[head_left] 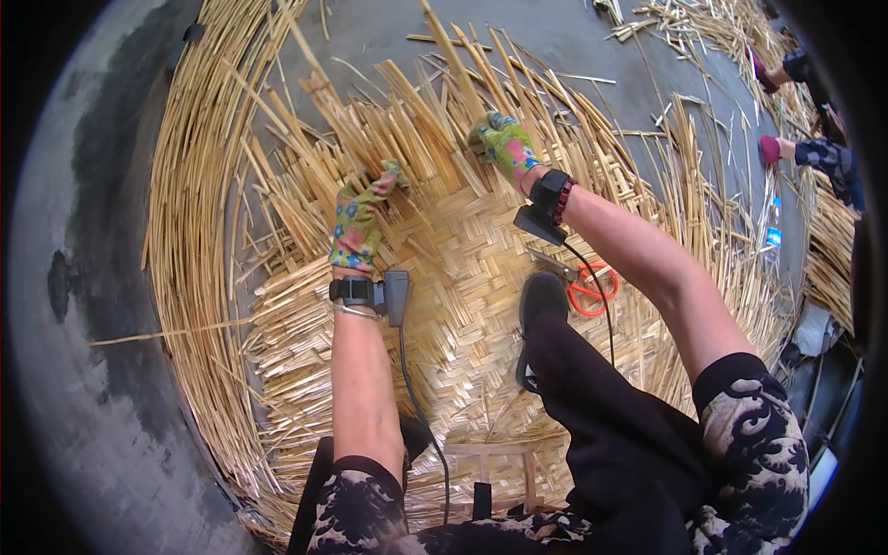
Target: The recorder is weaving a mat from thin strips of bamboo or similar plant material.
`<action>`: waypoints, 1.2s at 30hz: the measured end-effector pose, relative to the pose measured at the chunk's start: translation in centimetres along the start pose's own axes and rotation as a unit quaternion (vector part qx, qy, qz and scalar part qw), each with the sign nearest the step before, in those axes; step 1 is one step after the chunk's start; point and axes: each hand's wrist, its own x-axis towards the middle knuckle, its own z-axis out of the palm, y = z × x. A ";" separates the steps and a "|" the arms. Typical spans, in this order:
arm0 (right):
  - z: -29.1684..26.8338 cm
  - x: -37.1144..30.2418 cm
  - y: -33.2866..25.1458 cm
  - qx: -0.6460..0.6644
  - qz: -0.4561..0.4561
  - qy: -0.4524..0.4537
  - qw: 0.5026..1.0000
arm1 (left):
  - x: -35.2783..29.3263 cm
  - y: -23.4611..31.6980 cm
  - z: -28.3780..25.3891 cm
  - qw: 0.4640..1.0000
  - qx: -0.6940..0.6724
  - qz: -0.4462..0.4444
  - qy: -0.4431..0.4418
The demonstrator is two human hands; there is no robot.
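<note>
A woven mat of flattened reed strips (pixel 462 277) spreads below me, its far edge a fringe of loose ends. My left hand (pixel 359 222), in a green flowered glove, is at that edge with its fingers curled in among the strips. A little farther right, my right hand (pixel 507 150), gloved alike, closes on a reed strip (pixel 451 63) that slants up and away from the weave. The left fingertips partly disappear among the strips, so exactly what they pinch is hidden.
Orange-handled scissors (pixel 588 285) lie on the mat beside my shoe (pixel 542 301). A long bundle of loose reeds (pixel 190 231) runs along the left. Another person's gloved hand (pixel 770 149) is at the far right, near a plastic bottle (pixel 773 231). Cables hang from both wrist devices.
</note>
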 end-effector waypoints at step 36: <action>-0.8 -0.5 -2.2 0.184 0.116 -0.214 0.952 | 0.4 6.9 3.8 0.960 -0.214 -0.085 -0.159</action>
